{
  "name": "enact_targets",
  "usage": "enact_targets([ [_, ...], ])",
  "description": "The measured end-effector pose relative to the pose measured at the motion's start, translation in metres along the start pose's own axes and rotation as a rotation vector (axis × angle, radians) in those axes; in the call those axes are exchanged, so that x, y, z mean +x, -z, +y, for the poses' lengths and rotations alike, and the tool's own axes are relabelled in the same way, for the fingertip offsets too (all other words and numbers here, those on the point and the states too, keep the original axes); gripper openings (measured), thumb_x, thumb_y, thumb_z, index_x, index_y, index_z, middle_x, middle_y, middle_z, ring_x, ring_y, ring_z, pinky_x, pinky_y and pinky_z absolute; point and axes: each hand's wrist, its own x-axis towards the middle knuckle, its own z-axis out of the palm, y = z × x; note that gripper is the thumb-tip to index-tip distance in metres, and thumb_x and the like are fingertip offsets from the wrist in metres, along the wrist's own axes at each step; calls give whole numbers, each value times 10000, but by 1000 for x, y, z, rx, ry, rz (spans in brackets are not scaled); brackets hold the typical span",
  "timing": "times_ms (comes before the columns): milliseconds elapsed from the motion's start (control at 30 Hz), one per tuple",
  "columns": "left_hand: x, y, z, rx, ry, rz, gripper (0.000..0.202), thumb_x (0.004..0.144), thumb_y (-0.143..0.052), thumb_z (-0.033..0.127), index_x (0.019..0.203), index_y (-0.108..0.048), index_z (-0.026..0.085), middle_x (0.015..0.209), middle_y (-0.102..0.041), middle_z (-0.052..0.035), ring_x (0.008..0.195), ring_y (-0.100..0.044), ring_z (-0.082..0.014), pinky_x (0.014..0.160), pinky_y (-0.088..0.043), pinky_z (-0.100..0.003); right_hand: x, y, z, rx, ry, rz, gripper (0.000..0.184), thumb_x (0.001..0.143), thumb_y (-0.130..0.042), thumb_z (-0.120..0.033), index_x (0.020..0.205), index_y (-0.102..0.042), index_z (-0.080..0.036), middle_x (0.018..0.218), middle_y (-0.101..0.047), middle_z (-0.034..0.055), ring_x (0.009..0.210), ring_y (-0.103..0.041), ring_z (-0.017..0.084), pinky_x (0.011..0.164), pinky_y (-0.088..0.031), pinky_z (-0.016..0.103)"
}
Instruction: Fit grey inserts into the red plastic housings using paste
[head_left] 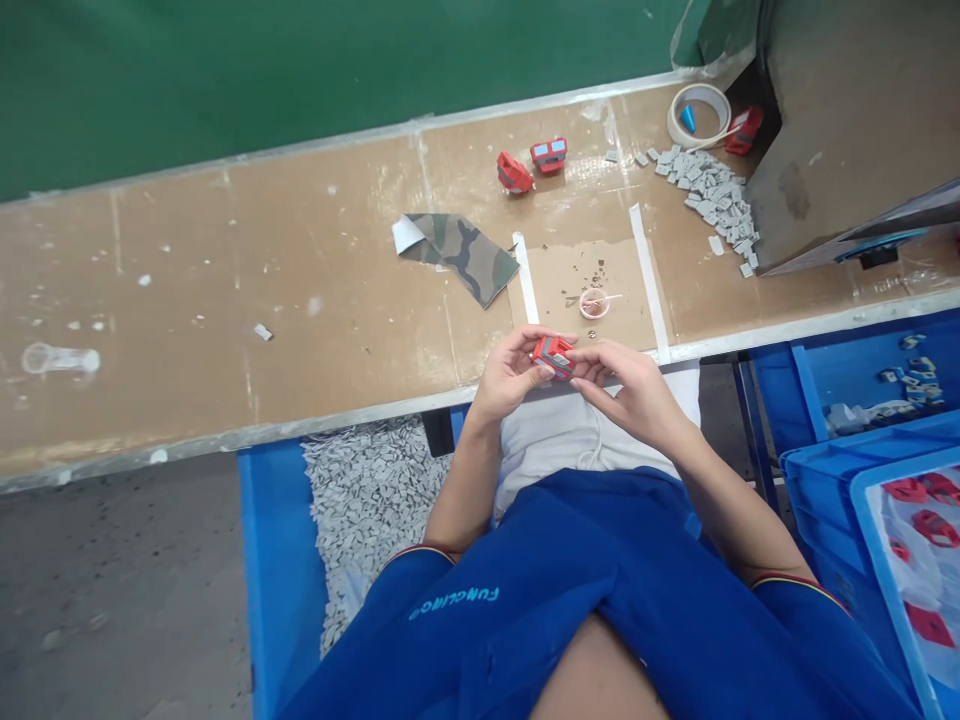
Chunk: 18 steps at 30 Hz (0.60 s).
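A small red and grey toy vehicle piece is held at the front edge of the bench. My left hand is closed around its left side, thumb in front and fingers behind. At its right side my right hand has its bent fingertips pressed against the piece; whether they also pinch something small is hidden. Just beyond my hands sits a small round cup with a thin stick across it. Two similar red pieces, one tilted and one with pale blue windows, lie farther back.
A folded camouflage cloth lies left of the cup. At the back right are a tape roll and a heap of small grey parts. Blue bins flank me: grey parts on the left, bagged red pieces on the right.
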Motion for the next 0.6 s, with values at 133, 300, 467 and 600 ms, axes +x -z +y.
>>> enact_targets([
  [133,-6,-14,-2,-196,36,78,515,739,-957,453,1114,-699,211,970,-788,-40,797,-737,-131,747,-588,-219,3,-1,-10,-51,72,52,248,995,-650,-167,1236,-663,-227,1067,-751,76,844,-698,175,728,-606,312],
  [300,-9,-32,3,-321,121,108,592,721,-951,547,1136,-681,223,929,-742,-19,753,-701,-120,713,-568,-221,2,3,-25,-138,126,73,243,996,-643,-143,1223,-659,-227,1081,-725,85,875,-694,183,736,-600,317],
  [467,-11,-42,6,-284,133,141,683,687,-893,720,1067,-647,208,896,-729,-10,770,-708,-134,736,-577,-246,0,11,-37,-227,76,85,292,983,-689,-193,1270,-643,-221,944,-672,45,801,-672,184,703,-577,309],
  [600,-15,-59,19,-50,71,83,582,766,-871,661,1033,-627,205,854,-775,-25,752,-746,-162,725,-591,-268,-7,25,-49,-354,2,32,275,949,-741,-244,1206,-657,-195,996,-651,67,762,-678,195,656,-554,319],
])
